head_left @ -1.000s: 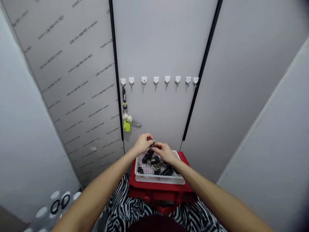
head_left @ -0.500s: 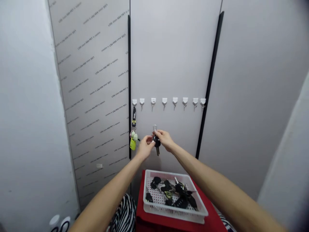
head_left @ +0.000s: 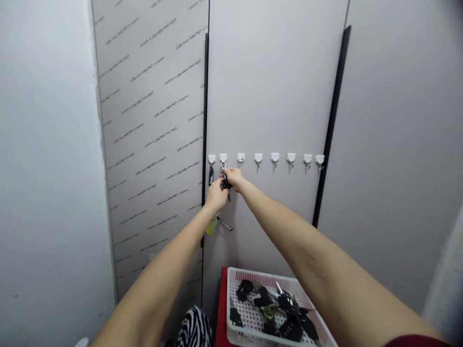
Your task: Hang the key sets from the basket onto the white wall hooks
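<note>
Both my hands are closed round one bunch of keys (head_left: 226, 184), a dark fob with a key hanging under it and a silver clip at the top. My right hand (head_left: 234, 178) pinches it near the clip, and my left hand (head_left: 216, 193) grips it lower on the left side. The clip is at the second white hook (head_left: 223, 158) from the left; whether it is over the hook I cannot tell. On the leftmost hook (head_left: 211, 159) hangs a black strap (head_left: 211, 176) with a yellow-green tag (head_left: 210, 227), partly behind my left hand.
More white hooks (head_left: 275, 158) run in a row to the right on the pale door panel. Below, a white perforated basket (head_left: 231, 332) with several keys and fobs (head_left: 289, 306) stands on a red surface (head_left: 221, 308). Long black handles (head_left: 331, 125) edge the panel.
My hands have lifted the keys up and to the left, from below the third hook to the second hook. The view has shifted, and a small black-and-white tag now shows by the hanging strap.
</note>
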Demonstrator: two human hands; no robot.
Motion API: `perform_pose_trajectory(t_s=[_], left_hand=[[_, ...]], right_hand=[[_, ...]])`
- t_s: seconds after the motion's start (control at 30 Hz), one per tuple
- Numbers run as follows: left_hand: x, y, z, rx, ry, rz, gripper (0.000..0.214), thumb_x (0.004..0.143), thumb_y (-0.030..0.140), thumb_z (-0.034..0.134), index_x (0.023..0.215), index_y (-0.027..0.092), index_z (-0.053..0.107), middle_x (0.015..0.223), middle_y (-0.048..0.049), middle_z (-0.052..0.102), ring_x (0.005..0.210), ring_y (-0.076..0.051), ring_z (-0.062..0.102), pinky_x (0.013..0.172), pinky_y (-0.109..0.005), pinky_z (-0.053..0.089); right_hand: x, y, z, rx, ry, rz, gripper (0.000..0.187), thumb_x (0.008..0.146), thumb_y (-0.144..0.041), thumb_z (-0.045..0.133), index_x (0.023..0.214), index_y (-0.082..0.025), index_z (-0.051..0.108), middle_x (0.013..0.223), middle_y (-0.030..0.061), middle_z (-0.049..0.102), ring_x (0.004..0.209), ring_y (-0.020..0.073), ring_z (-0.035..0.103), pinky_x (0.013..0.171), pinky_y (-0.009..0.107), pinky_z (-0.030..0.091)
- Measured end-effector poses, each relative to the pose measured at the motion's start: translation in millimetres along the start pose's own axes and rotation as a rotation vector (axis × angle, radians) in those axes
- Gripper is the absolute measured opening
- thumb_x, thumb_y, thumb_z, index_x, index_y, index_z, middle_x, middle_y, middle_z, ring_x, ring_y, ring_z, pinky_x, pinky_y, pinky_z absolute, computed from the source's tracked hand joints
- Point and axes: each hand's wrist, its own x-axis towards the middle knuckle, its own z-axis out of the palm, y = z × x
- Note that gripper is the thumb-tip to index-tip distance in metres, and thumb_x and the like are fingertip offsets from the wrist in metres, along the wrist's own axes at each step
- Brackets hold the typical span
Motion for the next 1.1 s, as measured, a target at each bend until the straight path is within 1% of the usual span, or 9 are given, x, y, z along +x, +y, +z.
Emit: perform_pose_trajectory(t_s=[0.2, 0.37, 0.47, 0.57, 0.63, 0.7, 0.8, 1.0, 1.1], left_hand=[[-8.6, -11.9, 3.3, 0.022, -0.019, -0.040, 0.034, 0.059, 0.011, 0.044, 0.093, 0.013, 0.048, 0.089, -0.0064, 0.053, 0.076, -0.013, 0.049, 0.071, -0.025, 0.037], [-55.7, -28.2, 19.2, -0.066, -0.050, -0.129, 0.032, 0.061, 0.013, 0.044, 0.093, 0.011, 0.047, 0.091, -0.0072, 0.051, 0.075, -0.011, 0.049, 0.071, -0.024, 0.037], [-110.3, -37.7, 48.0, -0.103, -0.217, -0.115, 0.032, 0.061, 0.011, 0.043, 0.093, 0.012, 0.046, 0.091, -0.0063, 0.051, 0.075, -0.011, 0.049, 0.072, -0.024, 0.037], [-168.7, -45.3, 79.1, -0.045, -0.491, -0.076, 0.031, 0.060, 0.013, 0.043, 0.091, 0.012, 0.048, 0.090, -0.0065, 0.051, 0.078, -0.013, 0.048, 0.073, -0.025, 0.036], [-196.3, -49.4, 93.2, 0.018, -0.657, -0.041, 0.033, 0.059, 0.017, 0.046, 0.091, 0.013, 0.048, 0.091, -0.0070, 0.051, 0.084, -0.015, 0.046, 0.075, -0.026, 0.035], [-210.1, -52.8, 100.3, 0.076, -0.771, -0.010, 0.038, 0.057, 0.021, 0.048, 0.094, 0.014, 0.048, 0.094, -0.0073, 0.050, 0.088, -0.017, 0.044, 0.076, -0.026, 0.034], [-211.6, -55.5, 102.7, 0.159, -0.866, 0.016, 0.038, 0.056, 0.021, 0.049, 0.093, 0.016, 0.049, 0.092, -0.0066, 0.052, 0.085, -0.017, 0.045, 0.074, -0.026, 0.034], [-207.3, -55.3, 104.7, 0.185, -0.990, -0.041, 0.031, 0.057, 0.018, 0.045, 0.087, 0.019, 0.053, 0.070, -0.0008, 0.056, 0.066, -0.013, 0.049, 0.061, -0.022, 0.037], [-208.4, -54.4, 104.4, 0.150, -1.012, -0.032, 0.034, 0.057, 0.019, 0.045, 0.091, 0.019, 0.050, 0.071, -0.0005, 0.055, 0.066, -0.012, 0.049, 0.062, -0.021, 0.037]], right_hand=[[-5.1, 12.3, -4.5, -0.163, 0.062, -0.022, 0.019, 0.063, -0.024, 0.044, 0.052, -0.011, 0.052, 0.047, -0.0001, 0.048, 0.046, 0.0078, 0.044, 0.046, 0.019, 0.033], [-47.2, 39.1, -30.9, -0.410, -0.027, -0.181, 0.022, 0.065, -0.027, 0.040, 0.066, -0.011, 0.056, 0.056, -0.0001, 0.053, 0.053, 0.0078, 0.045, 0.050, 0.018, 0.033], [-92.3, 80.6, -57.6, -0.455, -0.226, -0.127, 0.024, 0.066, -0.026, 0.038, 0.071, -0.011, 0.056, 0.061, 0.0011, 0.055, 0.054, 0.0081, 0.046, 0.051, 0.018, 0.034], [-146.6, 131.8, -88.0, -0.563, -0.528, -0.028, 0.022, 0.065, -0.025, 0.040, 0.070, -0.012, 0.057, 0.065, 0.0025, 0.058, 0.058, 0.0097, 0.049, 0.055, 0.019, 0.035], [-179.3, 161.7, -106.1, -0.714, -0.619, 0.034, 0.020, 0.063, -0.023, 0.042, 0.072, -0.014, 0.057, 0.068, 0.0034, 0.058, 0.061, 0.0114, 0.049, 0.058, 0.021, 0.035], [-203.2, 183.3, -119.4, -0.875, -0.574, 0.046, 0.021, 0.061, -0.022, 0.044, 0.077, -0.015, 0.056, 0.075, 0.0054, 0.058, 0.069, 0.0142, 0.049, 0.063, 0.023, 0.035], [-219.9, 198.8, -128.6, -1.007, -0.468, -0.007, 0.027, 0.060, -0.022, 0.047, 0.085, -0.016, 0.054, 0.087, 0.0069, 0.054, 0.083, 0.0170, 0.045, 0.071, 0.026, 0.032], [-220.2, 200.0, -130.2, -1.142, -0.352, 0.021, 0.016, 0.059, -0.020, 0.048, 0.073, -0.017, 0.056, 0.083, 0.0061, 0.053, 0.082, 0.0184, 0.043, 0.070, 0.026, 0.030], [-220.0, 201.7, -130.7, -1.144, -0.298, 0.027, 0.014, 0.062, -0.023, 0.045, 0.068, -0.017, 0.056, 0.079, 0.0064, 0.055, 0.079, 0.0185, 0.044, 0.068, 0.027, 0.031]])
